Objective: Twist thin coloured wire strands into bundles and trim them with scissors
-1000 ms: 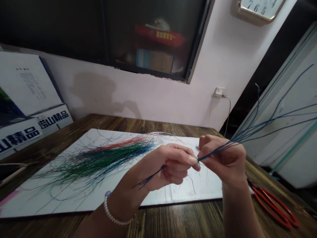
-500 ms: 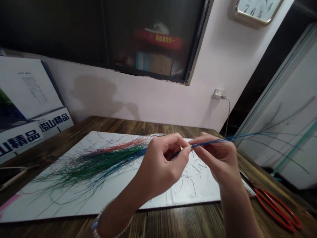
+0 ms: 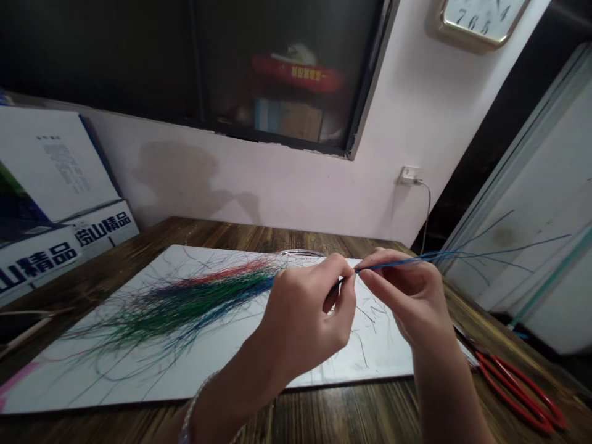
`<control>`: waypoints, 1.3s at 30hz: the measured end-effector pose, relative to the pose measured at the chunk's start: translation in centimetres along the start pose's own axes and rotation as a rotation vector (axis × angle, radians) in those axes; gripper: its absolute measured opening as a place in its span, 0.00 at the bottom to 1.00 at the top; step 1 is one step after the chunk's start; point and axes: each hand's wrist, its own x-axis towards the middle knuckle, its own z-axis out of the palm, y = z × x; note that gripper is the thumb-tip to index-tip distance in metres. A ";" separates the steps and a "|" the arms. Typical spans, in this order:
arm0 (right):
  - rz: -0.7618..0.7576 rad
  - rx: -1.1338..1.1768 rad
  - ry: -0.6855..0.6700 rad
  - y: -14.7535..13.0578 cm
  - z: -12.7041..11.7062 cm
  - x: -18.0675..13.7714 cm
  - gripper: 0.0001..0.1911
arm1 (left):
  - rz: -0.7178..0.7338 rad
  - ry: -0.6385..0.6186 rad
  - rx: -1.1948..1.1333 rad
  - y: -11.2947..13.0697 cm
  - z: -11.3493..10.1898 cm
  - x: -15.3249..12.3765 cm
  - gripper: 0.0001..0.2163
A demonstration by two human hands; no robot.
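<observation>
Left hand (image 3: 300,314) and right hand (image 3: 411,296) raised over the board, fingertips just beside each other. Thin blue strands (image 3: 402,263) pinched between thumb and forefinger of the right hand, fanning out to the right past the hand; short end running into the left hand's fingertips, thumb and forefinger together on it. Beaded bracelet (image 3: 190,410) on the left wrist.

Below: white board (image 3: 370,354) on a dark wooden table (image 3: 351,416), carrying a heap of red, green and blue fibres (image 3: 198,302), loose strands scattered around it. Metal rim (image 3: 300,251) just behind the heap, mostly hidden. Red-handled scissors (image 3: 518,388) on the table, right of the board.

Writing: 2 white signs at left. Front sign (image 3: 34,265) cropped, reading 山精品; rear sign (image 3: 106,225) reading 崂山精品. Larger white board (image 3: 55,160) above them, small print too fine to read. Wall clock (image 3: 476,15), numerals 7, 6, 5 legible.

Glass-fronted cabinet (image 3: 287,74) on the wall: red object (image 3: 298,77) with blurred yellow characters, carton (image 3: 289,120) beneath.
</observation>
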 end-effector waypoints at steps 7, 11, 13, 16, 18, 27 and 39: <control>-0.013 0.021 0.000 -0.3 0.3 0.0 0.05 | -0.113 -0.068 -0.129 0.1 -0.3 0.3 0.08; 0.010 0.020 0.003 -0.8 0.4 -0.2 0.06 | -0.240 -0.155 -0.269 0.1 -0.5 0.5 0.08; 0.008 0.011 0.003 -1.0 0.5 -0.3 0.06 | -0.306 -0.206 -0.383 0.0 -0.6 0.6 0.08; 0.004 -0.015 -0.008 -1.1 0.5 -0.3 0.06 | -0.393 -0.295 -0.540 -0.4 -0.9 0.9 0.08; 0.004 -0.032 -0.006 -1.1 0.5 -0.3 0.05 | -0.412 -0.343 -0.572 -0.7 -1.1 1.1 0.08; 0.054 -0.108 0.201 0.1 1.2 -0.2 0.02 | 0.012 -0.198 0.339 -1.0 -1.2 0.5 0.06; 0.126 0.031 0.251 0.3 1.9 -0.3 0.03 | 0.323 0.069 0.697 -1.5 0.5 -0.1 0.08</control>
